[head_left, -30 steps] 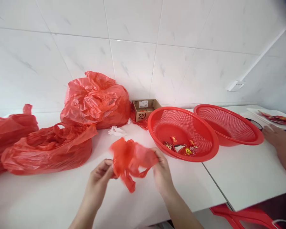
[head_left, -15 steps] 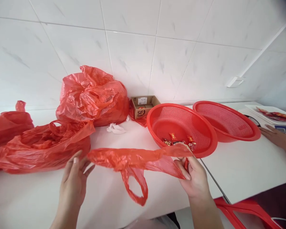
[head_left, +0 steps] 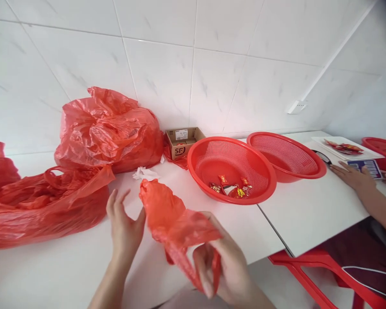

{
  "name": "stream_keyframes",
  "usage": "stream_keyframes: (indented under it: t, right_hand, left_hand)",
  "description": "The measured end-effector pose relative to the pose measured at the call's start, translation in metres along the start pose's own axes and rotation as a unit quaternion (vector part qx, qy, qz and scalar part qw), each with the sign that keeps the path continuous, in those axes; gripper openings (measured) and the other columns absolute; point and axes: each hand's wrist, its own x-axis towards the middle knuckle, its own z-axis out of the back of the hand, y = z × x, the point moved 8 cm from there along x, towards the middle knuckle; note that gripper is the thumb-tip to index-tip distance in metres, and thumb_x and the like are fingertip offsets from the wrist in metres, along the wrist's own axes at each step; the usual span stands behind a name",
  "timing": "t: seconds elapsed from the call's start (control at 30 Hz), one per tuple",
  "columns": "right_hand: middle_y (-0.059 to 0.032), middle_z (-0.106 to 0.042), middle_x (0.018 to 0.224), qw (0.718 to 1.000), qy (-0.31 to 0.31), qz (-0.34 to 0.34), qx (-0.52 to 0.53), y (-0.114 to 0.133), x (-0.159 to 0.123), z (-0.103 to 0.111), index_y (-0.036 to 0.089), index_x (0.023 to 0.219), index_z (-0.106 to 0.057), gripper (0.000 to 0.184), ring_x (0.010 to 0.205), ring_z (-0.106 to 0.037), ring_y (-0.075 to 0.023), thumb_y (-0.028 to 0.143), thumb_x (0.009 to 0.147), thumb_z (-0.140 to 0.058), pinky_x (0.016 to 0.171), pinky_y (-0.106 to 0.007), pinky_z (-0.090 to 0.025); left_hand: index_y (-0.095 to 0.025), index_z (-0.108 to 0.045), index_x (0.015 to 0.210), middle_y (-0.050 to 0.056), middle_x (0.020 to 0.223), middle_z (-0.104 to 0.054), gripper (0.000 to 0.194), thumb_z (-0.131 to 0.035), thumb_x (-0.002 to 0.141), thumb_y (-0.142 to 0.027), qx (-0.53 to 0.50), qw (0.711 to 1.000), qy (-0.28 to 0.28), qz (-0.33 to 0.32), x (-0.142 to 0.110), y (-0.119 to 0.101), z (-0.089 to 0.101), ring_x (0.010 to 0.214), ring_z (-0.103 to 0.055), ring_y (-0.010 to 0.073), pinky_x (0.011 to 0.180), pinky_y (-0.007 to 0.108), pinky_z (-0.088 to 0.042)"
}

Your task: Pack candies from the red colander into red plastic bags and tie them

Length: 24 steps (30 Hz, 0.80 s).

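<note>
A small empty red plastic bag (head_left: 170, 216) hangs crumpled above the white table's (head_left: 67, 270) front edge. My right hand (head_left: 226, 268) is closed on its lower end, with the handles pinched between the fingers. My left hand (head_left: 123, 225) stands upright just left of the bag, fingers spread apart, its thumb by the bag's top edge. A red mesh basket (head_left: 197, 161) to the right holds several small sweet packets (head_left: 229, 189).
Stuffed red bags sit behind: a big one (head_left: 107, 128) by the wall, a flat one (head_left: 41, 201) at left. A small cardboard box (head_left: 181, 143), a crumpled tissue (head_left: 144, 173), a second basket (head_left: 286, 154). Another person's hands (head_left: 354, 176) rest by a scale at right.
The bag was stretched wide between both hands half a second ago; it is now bunched together, my right hand has dropped toward me and my left hand has let go, fingers spread.
</note>
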Motion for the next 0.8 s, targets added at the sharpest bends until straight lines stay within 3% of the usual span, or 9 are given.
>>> stream_keyframes:
  t: [0.1,0.17,0.23,0.33,0.43,0.53,0.63,0.7,0.8]
  right_hand:
    - [0.0056,-0.059,0.045,0.993,-0.091,0.077,0.025,0.032,-0.007,0.028,0.019,0.095,-0.065,0.016,0.03,-0.041,-0.005,0.035,0.091,-0.06,0.035,-0.015,-0.028]
    - [0.0028,-0.073,0.069,0.982,-0.134,0.122,0.045,0.049,-0.008,0.038,0.019,0.09,-0.067,0.009,0.035,-0.049,-0.0035,0.027,0.086,-0.067,0.037,-0.015,-0.034]
    - [0.0005,-0.077,0.094,0.979,-0.142,0.137,0.058,0.056,-0.004,0.035,0.02,0.088,-0.068,0.006,0.039,-0.055,-0.003,0.023,0.083,-0.069,0.039,-0.015,-0.038]
    - [-0.0003,-0.077,0.093,0.982,-0.109,0.131,0.077,0.052,0.003,0.017,0.019,0.089,-0.069,0.006,0.039,-0.056,-0.0034,0.021,0.085,-0.065,0.04,-0.015,-0.041]
    - [0.0013,-0.072,0.066,0.989,-0.056,0.109,0.087,0.042,0.008,-0.004,0.019,0.095,-0.07,0.016,0.04,-0.056,-0.0053,0.022,0.092,-0.055,0.044,-0.015,-0.043]
    - [0.0024,-0.063,0.051,0.992,-0.012,0.095,0.086,0.039,0.009,-0.018,0.019,0.094,-0.07,0.025,0.044,-0.057,-0.006,0.023,0.097,-0.046,0.05,-0.014,-0.046]
    - [-0.0017,-0.074,0.092,0.989,-0.01,0.134,0.066,0.056,0.008,-0.017,0.024,0.105,-0.067,0.02,0.072,-0.068,-0.0095,0.028,0.096,-0.05,0.068,-0.02,-0.055]
    - [-0.0027,-0.064,0.128,0.984,0.001,0.178,0.007,0.07,0.008,-0.017,0.031,0.116,-0.062,0.026,0.102,-0.067,-0.0177,0.038,0.092,-0.057,0.082,-0.031,-0.057]
    - [-0.0039,-0.059,0.13,0.967,0.016,0.172,-0.187,0.066,0.014,-0.022,0.032,0.117,-0.057,0.03,0.118,-0.06,-0.0229,0.042,0.089,-0.061,0.094,-0.041,-0.053]
  left_hand:
    - [-0.028,-0.042,0.138,0.013,0.14,-0.05,0.062,-0.068,0.082,-0.038,0.019,0.997,-0.061,-0.046,-0.002,-0.006,0.024,0.131,-0.048,0.0336,0.109,0.056,-0.037]
    - [-0.027,-0.05,0.127,0.009,0.122,-0.06,0.045,-0.066,0.085,-0.034,-0.006,0.992,-0.067,-0.102,-0.022,-0.02,0.024,0.117,-0.058,0.0283,0.103,0.051,-0.045]
    - [-0.026,-0.054,0.113,0.007,0.11,-0.059,0.031,-0.067,0.085,-0.027,-0.029,0.979,-0.065,-0.189,-0.05,-0.041,0.014,0.109,-0.059,0.0252,0.099,0.047,-0.047]
    - [-0.025,-0.053,0.11,0.009,0.115,-0.053,0.042,-0.077,0.076,-0.027,0.018,0.966,-0.014,-0.257,-0.079,-0.059,-0.024,0.111,-0.055,0.0273,0.097,0.047,-0.047]
    - [-0.022,-0.052,0.123,0.016,0.137,-0.042,0.063,-0.081,0.068,-0.029,0.036,0.984,0.036,-0.17,-0.069,-0.049,-0.054,0.131,-0.04,0.0359,0.106,0.057,-0.035]
    - [-0.021,-0.065,0.11,0.014,0.136,-0.047,0.042,-0.075,0.07,-0.025,-0.02,0.993,0.083,-0.076,-0.048,-0.037,-0.06,0.13,-0.038,0.0378,0.11,0.058,-0.028]
    - [-0.021,-0.071,0.091,0.01,0.112,-0.063,0.015,-0.066,0.081,-0.031,-0.091,0.983,0.16,-0.012,-0.038,-0.032,-0.056,0.112,-0.055,0.0323,0.099,0.048,-0.042]
    - [-0.019,-0.071,0.087,0.008,0.095,-0.069,0.023,-0.06,0.087,-0.039,-0.152,0.965,0.208,0.057,-0.042,-0.027,-0.055,0.095,-0.063,0.0276,0.088,0.041,-0.05]
    - [-0.018,-0.071,0.087,0.007,0.084,-0.072,0.032,-0.062,0.087,-0.049,-0.244,0.932,0.216,0.161,-0.051,-0.017,-0.054,0.084,-0.067,0.0233,0.079,0.034,-0.054]
